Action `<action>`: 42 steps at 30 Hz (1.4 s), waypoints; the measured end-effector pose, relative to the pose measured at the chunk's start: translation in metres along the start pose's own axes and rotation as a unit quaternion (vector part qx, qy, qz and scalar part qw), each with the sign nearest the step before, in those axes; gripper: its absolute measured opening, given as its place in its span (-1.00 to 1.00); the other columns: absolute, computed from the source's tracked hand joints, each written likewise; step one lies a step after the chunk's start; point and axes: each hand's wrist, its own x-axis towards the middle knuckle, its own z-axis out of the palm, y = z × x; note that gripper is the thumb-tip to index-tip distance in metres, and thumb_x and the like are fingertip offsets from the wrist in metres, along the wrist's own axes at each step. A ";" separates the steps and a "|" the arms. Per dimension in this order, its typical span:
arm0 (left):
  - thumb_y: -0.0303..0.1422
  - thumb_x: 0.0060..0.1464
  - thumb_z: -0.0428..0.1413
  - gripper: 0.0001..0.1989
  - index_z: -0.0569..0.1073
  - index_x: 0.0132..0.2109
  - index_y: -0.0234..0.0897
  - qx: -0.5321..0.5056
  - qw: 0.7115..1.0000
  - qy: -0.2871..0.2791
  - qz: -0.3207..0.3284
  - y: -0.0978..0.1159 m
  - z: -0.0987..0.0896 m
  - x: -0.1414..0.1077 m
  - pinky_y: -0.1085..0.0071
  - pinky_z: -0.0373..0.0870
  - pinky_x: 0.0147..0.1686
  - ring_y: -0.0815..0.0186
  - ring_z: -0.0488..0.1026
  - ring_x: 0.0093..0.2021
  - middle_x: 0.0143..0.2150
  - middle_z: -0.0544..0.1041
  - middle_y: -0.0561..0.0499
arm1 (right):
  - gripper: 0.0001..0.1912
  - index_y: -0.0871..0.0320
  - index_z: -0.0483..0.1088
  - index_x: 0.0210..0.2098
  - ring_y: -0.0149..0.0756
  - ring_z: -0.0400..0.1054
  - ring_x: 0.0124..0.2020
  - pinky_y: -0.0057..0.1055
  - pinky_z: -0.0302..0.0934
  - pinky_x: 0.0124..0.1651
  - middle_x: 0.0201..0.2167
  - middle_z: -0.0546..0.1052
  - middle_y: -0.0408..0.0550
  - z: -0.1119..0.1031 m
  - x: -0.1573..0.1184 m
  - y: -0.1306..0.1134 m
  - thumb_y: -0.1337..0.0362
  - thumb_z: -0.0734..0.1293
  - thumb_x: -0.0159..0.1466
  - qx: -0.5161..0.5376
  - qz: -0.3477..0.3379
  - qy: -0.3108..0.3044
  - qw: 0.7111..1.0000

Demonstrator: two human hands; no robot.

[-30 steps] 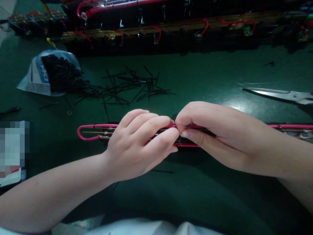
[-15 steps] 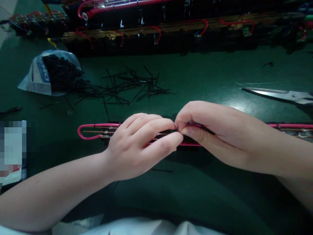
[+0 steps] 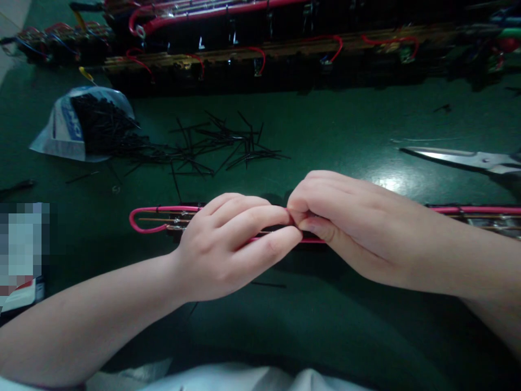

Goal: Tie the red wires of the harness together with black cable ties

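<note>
Over the pink wire [image 3: 175, 208], meeting at the fingertips [image 3: 295, 234].
Pinching narrowly with right hand [image 3: 354, 220], cannot tell on what; cannot tell grip of left hand [image 3: 228, 244].

left of the left hand [image 3: 234, 247], the red cable [image 3: 132, 220] has a smooth, plastic-looking sheath with a soft sheen; within its loop, a thin wire [image 3: 151, 219] looks like bare coppery metal. ahead of that hand lie smooth black plastic ties [image 3: 232, 138] and a creased bag [image 3: 61, 133] of thin, see-through plastic. ahead of the right hand [image 3: 362, 231], the scissors [image 3: 453, 157] show shiny metal; the green table [image 3: 350, 130] is smooth, glossy there.
</note>
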 end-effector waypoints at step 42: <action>-0.47 0.33 0.20 -0.91 0.62 -0.10 -0.32 -0.021 0.995 0.011 0.092 -0.003 0.001 0.001 0.31 0.65 -0.02 0.30 0.68 -0.11 -0.09 0.74 -0.01 | -0.77 0.05 0.33 -0.27 -0.32 0.37 -0.39 -0.36 0.24 -0.35 -0.37 0.50 -0.15 -0.005 0.005 -0.002 0.52 0.18 0.30 0.022 0.051 0.064 0.996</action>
